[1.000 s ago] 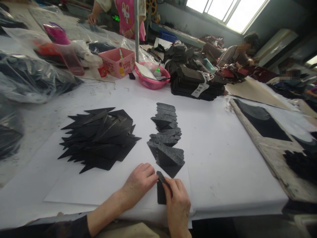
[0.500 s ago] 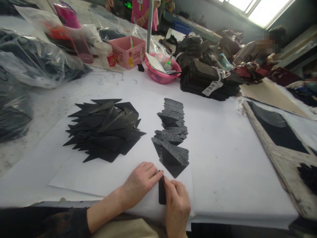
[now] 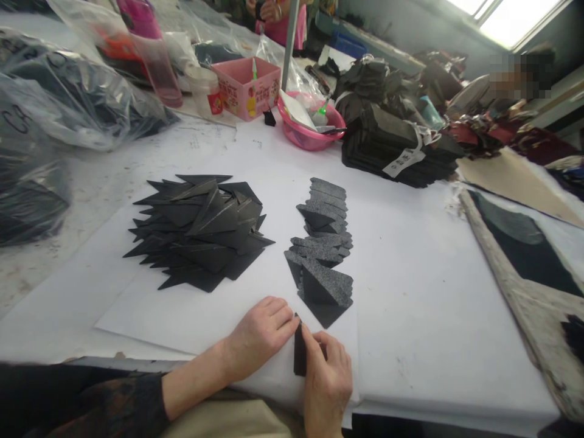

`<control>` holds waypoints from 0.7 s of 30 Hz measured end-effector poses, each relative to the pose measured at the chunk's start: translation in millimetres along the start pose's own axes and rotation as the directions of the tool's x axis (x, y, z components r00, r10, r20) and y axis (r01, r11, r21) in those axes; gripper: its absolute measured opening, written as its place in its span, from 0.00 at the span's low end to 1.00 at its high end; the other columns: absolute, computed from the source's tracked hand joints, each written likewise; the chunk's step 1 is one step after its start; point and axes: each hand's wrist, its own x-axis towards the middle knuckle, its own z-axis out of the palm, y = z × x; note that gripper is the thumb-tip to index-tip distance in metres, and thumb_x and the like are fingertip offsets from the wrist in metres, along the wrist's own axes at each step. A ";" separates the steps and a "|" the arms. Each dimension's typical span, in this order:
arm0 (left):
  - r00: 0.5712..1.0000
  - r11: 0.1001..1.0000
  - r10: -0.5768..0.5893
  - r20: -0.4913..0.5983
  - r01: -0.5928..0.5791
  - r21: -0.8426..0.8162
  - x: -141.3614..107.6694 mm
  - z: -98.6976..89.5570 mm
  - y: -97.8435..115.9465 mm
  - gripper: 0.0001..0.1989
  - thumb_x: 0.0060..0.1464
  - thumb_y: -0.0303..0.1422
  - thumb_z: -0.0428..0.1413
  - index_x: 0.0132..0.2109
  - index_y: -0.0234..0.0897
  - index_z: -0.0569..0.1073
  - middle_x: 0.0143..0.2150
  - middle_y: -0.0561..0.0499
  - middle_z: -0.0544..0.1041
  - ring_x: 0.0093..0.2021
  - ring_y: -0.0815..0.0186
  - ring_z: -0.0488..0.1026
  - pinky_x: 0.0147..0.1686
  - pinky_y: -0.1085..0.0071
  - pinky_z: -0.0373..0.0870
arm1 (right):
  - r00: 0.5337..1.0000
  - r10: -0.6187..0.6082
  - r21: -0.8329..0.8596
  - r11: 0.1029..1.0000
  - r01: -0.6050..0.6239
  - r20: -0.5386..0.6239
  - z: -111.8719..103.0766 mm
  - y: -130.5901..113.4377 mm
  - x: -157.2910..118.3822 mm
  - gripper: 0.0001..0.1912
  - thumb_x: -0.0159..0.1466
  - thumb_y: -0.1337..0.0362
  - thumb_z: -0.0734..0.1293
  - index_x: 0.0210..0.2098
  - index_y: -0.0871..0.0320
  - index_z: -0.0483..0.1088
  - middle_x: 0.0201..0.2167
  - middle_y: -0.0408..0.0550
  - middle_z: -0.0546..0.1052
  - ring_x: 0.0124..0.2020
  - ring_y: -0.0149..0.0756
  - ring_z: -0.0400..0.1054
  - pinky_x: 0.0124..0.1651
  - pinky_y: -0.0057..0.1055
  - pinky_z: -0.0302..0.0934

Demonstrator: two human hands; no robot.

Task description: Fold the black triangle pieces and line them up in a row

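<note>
My left hand [image 3: 261, 331] and my right hand [image 3: 326, 380] meet over a small black piece [image 3: 299, 353] at the near edge of the white sheet [image 3: 191, 316]. Both hands pinch it, fingertips on its upper edge, and it lies folded narrow. Just beyond it runs a row of grey-speckled folded pieces [image 3: 323, 243]. To the left lies a spread heap of flat black triangular pieces [image 3: 201, 228].
A pink bowl [image 3: 310, 131] and a pink box [image 3: 246, 85] stand at the back. Clear plastic bags with dark goods [image 3: 59, 103] fill the left. Bundled black stacks [image 3: 401, 152] lie at back right, a board [image 3: 515, 267] at right. Other people work behind.
The view has tilted down and shifted a little. My hands have folded the black piece narrower and stay pinched on it.
</note>
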 end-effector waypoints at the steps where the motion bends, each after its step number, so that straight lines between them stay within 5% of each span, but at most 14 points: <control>1: 1.000 1.000 0.001 0.001 -0.001 0.000 0.0 -0.1 0.0 0.07 0.66 0.22 0.50 0.42 0.30 0.73 0.33 0.48 0.69 0.38 0.61 0.68 0.37 0.63 0.70 | 1.000 -0.001 -0.004 1.000 0.001 0.002 -0.2 -0.3 0.1 0.16 0.71 0.67 0.60 0.52 0.45 0.75 0.37 0.47 0.75 0.39 0.34 0.68 0.45 0.33 0.59; 21: 1.000 0.999 0.009 -0.026 -0.008 0.031 1.1 2.6 -0.3 0.07 0.65 0.22 0.50 0.41 0.29 0.73 0.34 0.47 0.69 0.38 0.60 0.68 0.37 0.63 0.71 | 0.984 -0.179 -0.128 0.975 0.179 0.014 -0.5 8.1 3.0 0.15 0.72 0.64 0.58 0.53 0.49 0.73 0.37 0.46 0.73 0.38 0.32 0.65 0.46 0.32 0.55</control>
